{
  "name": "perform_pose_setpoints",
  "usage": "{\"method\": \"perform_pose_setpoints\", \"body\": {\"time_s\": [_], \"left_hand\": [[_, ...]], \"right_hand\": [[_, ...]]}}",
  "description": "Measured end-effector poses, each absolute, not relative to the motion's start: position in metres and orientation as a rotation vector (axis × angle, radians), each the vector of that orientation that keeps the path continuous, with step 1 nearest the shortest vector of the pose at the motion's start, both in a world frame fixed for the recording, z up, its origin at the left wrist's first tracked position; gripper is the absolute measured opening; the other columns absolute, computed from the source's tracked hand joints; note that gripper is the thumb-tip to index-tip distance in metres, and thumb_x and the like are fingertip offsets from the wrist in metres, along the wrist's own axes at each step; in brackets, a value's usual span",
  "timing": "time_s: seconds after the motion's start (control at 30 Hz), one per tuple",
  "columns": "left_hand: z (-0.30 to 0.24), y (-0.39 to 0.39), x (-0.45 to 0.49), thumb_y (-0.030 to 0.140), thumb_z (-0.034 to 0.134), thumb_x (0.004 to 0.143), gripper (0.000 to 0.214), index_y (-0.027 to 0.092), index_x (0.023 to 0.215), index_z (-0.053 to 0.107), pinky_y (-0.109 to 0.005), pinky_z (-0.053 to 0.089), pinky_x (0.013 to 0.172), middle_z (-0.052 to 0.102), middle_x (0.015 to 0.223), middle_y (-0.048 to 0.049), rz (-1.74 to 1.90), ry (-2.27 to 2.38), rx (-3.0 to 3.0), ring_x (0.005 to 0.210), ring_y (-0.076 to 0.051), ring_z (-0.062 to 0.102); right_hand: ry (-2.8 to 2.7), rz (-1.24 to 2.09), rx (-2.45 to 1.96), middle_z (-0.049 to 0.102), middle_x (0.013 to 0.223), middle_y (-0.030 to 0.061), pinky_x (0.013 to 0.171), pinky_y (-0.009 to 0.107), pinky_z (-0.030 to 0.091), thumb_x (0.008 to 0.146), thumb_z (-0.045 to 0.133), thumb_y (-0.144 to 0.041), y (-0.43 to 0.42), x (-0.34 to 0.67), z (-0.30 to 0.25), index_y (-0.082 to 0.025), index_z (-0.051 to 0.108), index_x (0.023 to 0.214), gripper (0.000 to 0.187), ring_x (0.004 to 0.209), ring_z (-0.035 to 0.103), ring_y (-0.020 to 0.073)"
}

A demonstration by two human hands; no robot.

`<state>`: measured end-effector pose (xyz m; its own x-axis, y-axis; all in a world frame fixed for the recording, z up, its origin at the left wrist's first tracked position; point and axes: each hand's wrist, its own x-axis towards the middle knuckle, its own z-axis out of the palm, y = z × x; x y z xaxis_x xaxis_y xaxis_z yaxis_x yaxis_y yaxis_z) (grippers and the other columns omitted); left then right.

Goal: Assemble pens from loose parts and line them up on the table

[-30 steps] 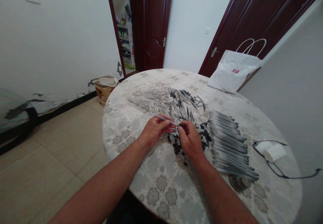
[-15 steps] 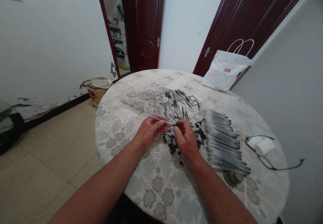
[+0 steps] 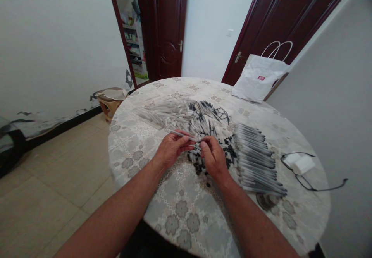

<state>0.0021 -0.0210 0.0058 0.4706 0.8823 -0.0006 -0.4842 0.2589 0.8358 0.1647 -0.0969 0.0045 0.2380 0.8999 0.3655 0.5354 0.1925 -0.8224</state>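
My left hand is closed round a translucent white pen barrel, which slants down to the right. At the barrel's right end, the fingers of my right hand are pinched together. What they grip is too small and hidden to make out. Beneath both hands lie small black and white pen parts. Just beyond my left hand is a heap of loose white barrels. Beside it are thin, dark-ended refills. Right of my right hand, many assembled-looking pens lie side by side in a row.
A patterned cloth covers the round table. Black-framed glasses and a folded white tissue lie at the right. A white paper bag stands at the far edge. Left of the table is a stool.
The view has shifted slightly. Both hands stay together at the same barrel, with only a small movement of the right fingers at its end.
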Motion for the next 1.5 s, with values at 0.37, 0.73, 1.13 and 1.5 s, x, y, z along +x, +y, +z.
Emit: {"method": "perform_pose_setpoints", "body": {"time_s": [0.37, 0.73, 1.13, 1.5], "left_hand": [[0.004, -0.021, 0.003, 0.027, 0.083, 0.076, 0.027, 0.013, 0.093, 0.066, -0.034, 0.062, 0.075, 0.076, 0.099, -0.0102, 0.948, 0.509, 0.903, 0.084, -0.022, 0.075], [0.004, -0.021, 0.003, 0.025, 0.082, 0.077, 0.027, 0.014, 0.095, 0.066, -0.034, 0.061, 0.076, 0.076, 0.093, -0.0093, 0.978, 0.542, 0.894, 0.083, -0.022, 0.075], [0.003, -0.021, 0.004, 0.032, 0.08, 0.079, 0.028, 0.016, 0.096, 0.064, -0.035, 0.06, 0.074, 0.076, 0.088, -0.0071, 0.992, 0.609, 0.986, 0.078, -0.021, 0.074], [-0.008, -0.025, 0.0, 0.029, 0.061, 0.094, 0.019, 0.02, 0.108, 0.071, -0.042, 0.046, 0.095, 0.073, 0.105, -0.0092, 0.988, 0.666, 2.483, 0.104, -0.024, 0.061]], "right_hand": [[-1.499, 0.42, -1.506, 0.053, 0.065, -0.0028, 0.062, 0.026, 0.036, 0.103, 0.037, -0.042, -0.094, 0.163, 0.001, -0.022, 0.051, 0.076, 0.037, 0.062, 0.05, 0.0142], [-1.501, 0.409, -1.461, 0.058, 0.076, -0.0015, 0.064, 0.026, 0.039, 0.098, 0.047, -0.035, -0.097, 0.166, 0.003, -0.021, 0.057, 0.101, 0.017, 0.071, 0.055, 0.0159], [-1.559, 0.362, -1.488, 0.058, 0.074, -0.0016, 0.066, 0.027, 0.041, 0.102, 0.042, -0.036, -0.097, 0.165, 0.007, -0.022, 0.056, 0.089, 0.023, 0.068, 0.055, 0.0154], [-1.459, -0.099, -1.485, 0.068, 0.096, 0.0073, 0.084, 0.032, 0.048, 0.101, 0.044, -0.029, -0.093, 0.191, 0.013, -0.019, 0.063, 0.106, 0.022, 0.09, 0.063, 0.0204]]}}
